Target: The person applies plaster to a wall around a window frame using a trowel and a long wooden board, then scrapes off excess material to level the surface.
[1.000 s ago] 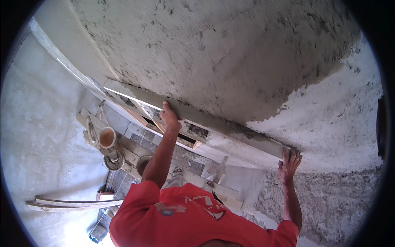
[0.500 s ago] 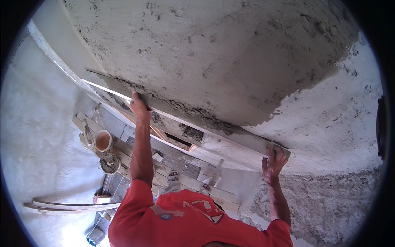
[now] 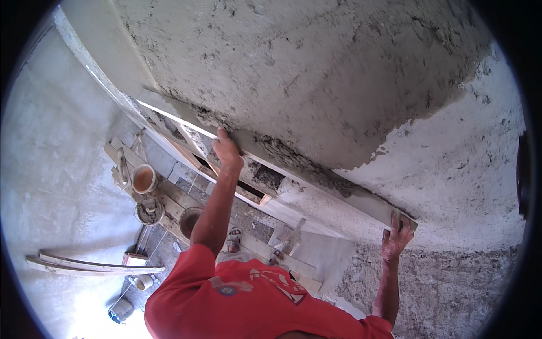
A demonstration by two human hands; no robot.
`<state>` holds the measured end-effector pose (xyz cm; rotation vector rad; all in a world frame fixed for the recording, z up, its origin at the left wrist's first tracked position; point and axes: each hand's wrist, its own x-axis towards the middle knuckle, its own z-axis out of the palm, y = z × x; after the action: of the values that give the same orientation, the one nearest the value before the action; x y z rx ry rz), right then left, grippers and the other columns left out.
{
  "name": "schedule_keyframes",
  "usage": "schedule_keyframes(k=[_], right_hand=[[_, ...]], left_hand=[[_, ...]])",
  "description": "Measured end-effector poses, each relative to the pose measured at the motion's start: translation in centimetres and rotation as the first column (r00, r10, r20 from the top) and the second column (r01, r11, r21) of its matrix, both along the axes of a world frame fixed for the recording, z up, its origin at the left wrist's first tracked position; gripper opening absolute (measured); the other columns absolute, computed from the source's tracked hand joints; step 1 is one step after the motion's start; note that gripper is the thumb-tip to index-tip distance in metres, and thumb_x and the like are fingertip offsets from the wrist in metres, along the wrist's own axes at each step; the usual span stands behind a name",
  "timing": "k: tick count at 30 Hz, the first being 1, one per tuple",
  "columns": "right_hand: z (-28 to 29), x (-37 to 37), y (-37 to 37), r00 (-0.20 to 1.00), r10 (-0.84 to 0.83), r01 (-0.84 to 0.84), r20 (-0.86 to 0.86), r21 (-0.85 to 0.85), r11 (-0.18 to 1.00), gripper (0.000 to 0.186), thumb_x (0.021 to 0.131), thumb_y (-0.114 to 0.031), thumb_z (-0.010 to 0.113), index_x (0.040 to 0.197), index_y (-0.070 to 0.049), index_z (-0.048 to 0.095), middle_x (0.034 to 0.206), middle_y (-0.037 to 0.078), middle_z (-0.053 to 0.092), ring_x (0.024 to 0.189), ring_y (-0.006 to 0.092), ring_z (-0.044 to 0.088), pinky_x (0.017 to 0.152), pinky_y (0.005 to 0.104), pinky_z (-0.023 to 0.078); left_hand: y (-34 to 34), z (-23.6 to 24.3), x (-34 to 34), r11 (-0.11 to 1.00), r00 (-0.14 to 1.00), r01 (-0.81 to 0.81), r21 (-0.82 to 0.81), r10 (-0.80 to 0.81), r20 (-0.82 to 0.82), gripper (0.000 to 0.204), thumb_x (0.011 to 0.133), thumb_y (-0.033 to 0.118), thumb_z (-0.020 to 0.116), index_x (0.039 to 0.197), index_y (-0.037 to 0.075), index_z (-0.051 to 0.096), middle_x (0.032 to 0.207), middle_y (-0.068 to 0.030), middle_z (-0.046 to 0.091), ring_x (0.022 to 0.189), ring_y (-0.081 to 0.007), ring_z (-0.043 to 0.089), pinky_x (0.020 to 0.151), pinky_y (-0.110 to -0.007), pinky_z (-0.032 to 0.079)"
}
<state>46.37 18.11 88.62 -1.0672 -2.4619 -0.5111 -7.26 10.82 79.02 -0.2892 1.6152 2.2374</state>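
A long straightedge [image 3: 305, 185] lies slantwise against the wall, from upper left to lower right. Grey wet mortar [image 3: 293, 157] is heaped in a rough ridge along its upper edge. My left hand [image 3: 227, 151] grips the board left of its middle, thumb up over the edge. At the far right end my right hand [image 3: 397, 240] is closed round the board, fingers laid over its face. Above the board the wall carries fresh grey plaster [image 3: 339, 73]; to the right of that, the wall surface [image 3: 451, 169] is whitish.
Below stands a plank scaffold [image 3: 169, 195] holding a bucket of reddish liquid [image 3: 144, 179], a mortar bucket [image 3: 149, 210] and a dark bowl [image 3: 190, 221]. A wooden-framed opening [image 3: 248, 189] sits under the straightedge. Curved boards [image 3: 93, 266] lean at lower left, near another bucket [image 3: 120, 310].
The straightedge has shifted rightward along the wall, with both my hands moving along on it. The dark bowl on the scaffold shows more fully beside my left arm.
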Motion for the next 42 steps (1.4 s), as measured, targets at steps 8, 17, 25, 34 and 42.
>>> schedule_keyframes(k=[8,17,25,34,42], right_hand=[[0.4,-3.3,-0.8,0.998,0.022,-0.022,-0.060,0.007,1.000,0.058,0.077,-0.016,0.068,0.134,-0.021,0.058,0.127,0.011,0.047,0.122,0.0359,0.042,0.097,0.0542,0.032],[1.1,-10.6,-1.9,0.997,0.007,-0.005,-0.076,0.027,1.000,0.061,0.072,-0.011,0.068,0.131,-0.022,0.060,0.121,0.011,0.051,0.114,0.0315,0.047,0.090,0.0472,0.032],[2.5,-8.1,-1.6,0.998,-0.006,0.007,-0.065,0.006,1.000,0.069,0.068,-0.007,0.072,0.133,-0.024,0.058,0.121,0.009,0.049,0.118,0.0326,0.045,0.093,0.0491,0.034],[6.1,-2.7,-0.9,0.996,-0.009,0.009,-0.087,0.003,1.000,0.067,0.069,-0.011,0.072,0.134,-0.020,0.057,0.123,0.010,0.046,0.119,0.0354,0.042,0.094,0.0515,0.034],[9.2,3.0,0.4,0.996,-0.014,0.020,-0.092,0.063,0.998,0.051,0.085,-0.034,0.063,0.133,-0.019,0.059,0.120,0.010,0.046,0.116,0.0338,0.043,0.092,0.0499,0.034]], left_hand=[[-0.5,1.4,-3.9,0.996,0.995,-0.074,0.048,0.077,-0.064,0.057,0.096,0.043,0.053,0.112,-0.013,0.051,0.103,-0.0209,0.059,0.083,-0.0272,0.061,0.070,-0.041,0.053],[-2.5,3.9,-13.0,0.991,0.982,0.044,0.125,-0.020,-0.186,0.049,0.098,0.035,0.045,0.121,-0.007,0.055,0.107,-0.0168,0.064,0.089,-0.0304,0.067,0.073,-0.043,0.057],[-2.1,6.4,-10.1,0.993,0.986,0.026,0.112,-0.007,-0.165,0.047,0.097,0.034,0.048,0.117,-0.008,0.055,0.106,-0.0161,0.063,0.089,-0.0292,0.066,0.075,-0.044,0.056],[-0.6,10.9,-2.5,0.981,0.984,-0.070,0.179,0.097,-0.150,0.033,0.090,0.029,0.049,0.080,-0.002,0.059,0.072,-0.0094,0.058,0.052,-0.0215,0.053,0.042,-0.039,0.041],[0.2,13.7,2.9,0.997,0.995,-0.018,0.081,0.025,-0.094,0.037,0.090,0.029,0.051,0.089,-0.006,0.063,0.081,-0.0110,0.063,0.065,-0.0217,0.060,0.051,-0.039,0.047]])
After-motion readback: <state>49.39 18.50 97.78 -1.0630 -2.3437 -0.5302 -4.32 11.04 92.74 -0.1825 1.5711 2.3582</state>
